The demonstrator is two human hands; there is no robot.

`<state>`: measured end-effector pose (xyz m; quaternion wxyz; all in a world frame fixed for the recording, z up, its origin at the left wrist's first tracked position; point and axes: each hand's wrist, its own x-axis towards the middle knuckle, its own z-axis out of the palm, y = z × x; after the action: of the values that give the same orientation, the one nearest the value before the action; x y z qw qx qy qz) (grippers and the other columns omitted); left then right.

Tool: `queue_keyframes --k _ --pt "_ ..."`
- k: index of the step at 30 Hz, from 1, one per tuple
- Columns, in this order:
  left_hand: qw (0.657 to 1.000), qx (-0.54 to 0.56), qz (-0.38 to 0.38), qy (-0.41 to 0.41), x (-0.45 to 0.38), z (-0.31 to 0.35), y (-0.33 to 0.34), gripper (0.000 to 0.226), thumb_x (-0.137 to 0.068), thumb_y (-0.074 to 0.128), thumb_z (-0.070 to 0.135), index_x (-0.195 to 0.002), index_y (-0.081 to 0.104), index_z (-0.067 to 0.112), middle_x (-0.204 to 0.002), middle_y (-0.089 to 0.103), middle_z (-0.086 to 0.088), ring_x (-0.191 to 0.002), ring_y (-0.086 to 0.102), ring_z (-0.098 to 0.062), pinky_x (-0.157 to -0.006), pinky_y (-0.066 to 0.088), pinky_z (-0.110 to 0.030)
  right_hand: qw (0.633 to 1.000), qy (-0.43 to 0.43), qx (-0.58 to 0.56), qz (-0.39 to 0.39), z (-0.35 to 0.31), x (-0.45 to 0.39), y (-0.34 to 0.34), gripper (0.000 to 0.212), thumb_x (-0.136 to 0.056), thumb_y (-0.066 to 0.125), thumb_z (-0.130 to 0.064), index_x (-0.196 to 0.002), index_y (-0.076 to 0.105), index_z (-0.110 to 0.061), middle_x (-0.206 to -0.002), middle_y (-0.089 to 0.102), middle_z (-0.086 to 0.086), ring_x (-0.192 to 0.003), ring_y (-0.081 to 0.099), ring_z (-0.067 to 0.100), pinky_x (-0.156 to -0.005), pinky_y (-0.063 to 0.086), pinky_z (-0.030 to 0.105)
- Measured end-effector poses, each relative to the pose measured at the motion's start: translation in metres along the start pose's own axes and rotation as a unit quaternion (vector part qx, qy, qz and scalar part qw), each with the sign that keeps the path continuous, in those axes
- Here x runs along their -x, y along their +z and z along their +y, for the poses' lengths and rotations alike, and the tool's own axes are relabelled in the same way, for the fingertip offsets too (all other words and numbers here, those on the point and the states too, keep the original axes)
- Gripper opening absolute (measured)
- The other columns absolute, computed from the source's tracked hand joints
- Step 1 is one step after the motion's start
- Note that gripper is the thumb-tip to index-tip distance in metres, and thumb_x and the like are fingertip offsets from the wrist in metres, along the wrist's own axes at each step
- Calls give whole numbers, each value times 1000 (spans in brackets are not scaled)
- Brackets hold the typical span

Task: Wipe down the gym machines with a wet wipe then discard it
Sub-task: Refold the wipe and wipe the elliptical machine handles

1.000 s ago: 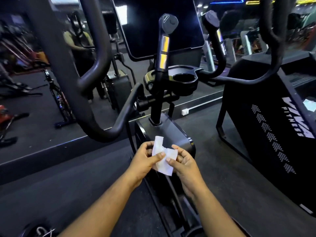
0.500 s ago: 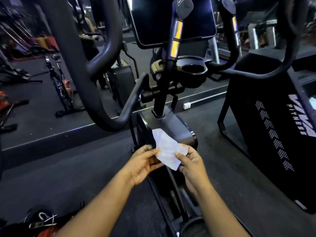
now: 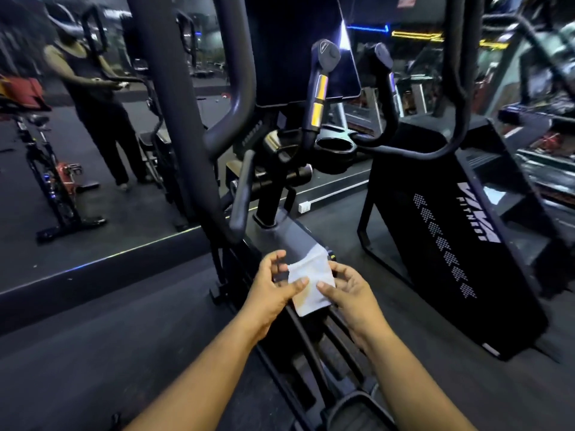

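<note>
Head view: both hands, left hand [image 3: 270, 290] and right hand [image 3: 350, 290], pinch wet wipe [image 3: 311, 279] above dark gym floor [image 3: 93, 353]

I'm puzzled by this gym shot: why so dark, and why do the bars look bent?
Head view: dim room, lit mostly by neon strips far back; the wide lens bows the machine's bars; edges smear with motion blur; the wet wipe, pinched by the left hand and right hand, is brightest.

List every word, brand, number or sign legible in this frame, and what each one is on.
"FITNESS": white letters on the side panel of the black machine at right, partly readable.
Larger logo word above it: cut off and slanted, not readable.
Small vertical lettering on the elliptical's column: too blurred.
Red sign at top: too blurred.
</note>
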<state>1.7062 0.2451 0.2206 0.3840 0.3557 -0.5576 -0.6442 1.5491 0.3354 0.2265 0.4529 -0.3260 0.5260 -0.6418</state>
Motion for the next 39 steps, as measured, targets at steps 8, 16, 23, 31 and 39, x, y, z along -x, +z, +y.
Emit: queue_keyframes --k 8,16,23,31,39 --pt "994 -97 -41 10 0 2 17 38 -82 83 6 -113 71 25 -110 70 -5 -84 71 -15 -71 61 -33 995 -62 31 68 -3 4 -5 53 -90 72 -2 -135 50 -19 -100 77 16 -94 74 31 -86 58 40" --pt "958 -260 -6 121 -44 50 26 2 -90 76 22 -89 75 21 -81 74 3 -72 66 -6 -72 53 -30 972 -183 131 61 -39 -40 -26 34 -88 77 -9 -114 70 -29 -99 71 4 -98 68 25 -85 55 33" --pt "945 -255 -34 203 -85 120 50 7 -96 68 11 -101 71 15 -91 76 -4 -80 67 -10 -73 50 -27 897 -264 353 -34 -111 -99 -28 64 -89 65 -60 -145 49 -34 -136 55 -16 -127 48 -2 -105 38 16" --pt "933 -230 81 263 -136 171 53 15 -94 72 18 -105 69 26 -90 74 3 -85 70 -15 -78 58 -35 897 -273 333 -101 -198 -162 -19 12 -91 74 -18 -79 70 -20 -70 68 -2 -62 58 5 -60 45 27" --pt "930 -224 109 271 -193 215 66 45 -103 57 14 -143 40 26 -122 47 26 -100 46 34 -85 38 2 816 -494 297 34 -315 -236 20 33 -82 68 1 -102 80 -22 -97 77 -12 -92 69 -2 -84 53 19"
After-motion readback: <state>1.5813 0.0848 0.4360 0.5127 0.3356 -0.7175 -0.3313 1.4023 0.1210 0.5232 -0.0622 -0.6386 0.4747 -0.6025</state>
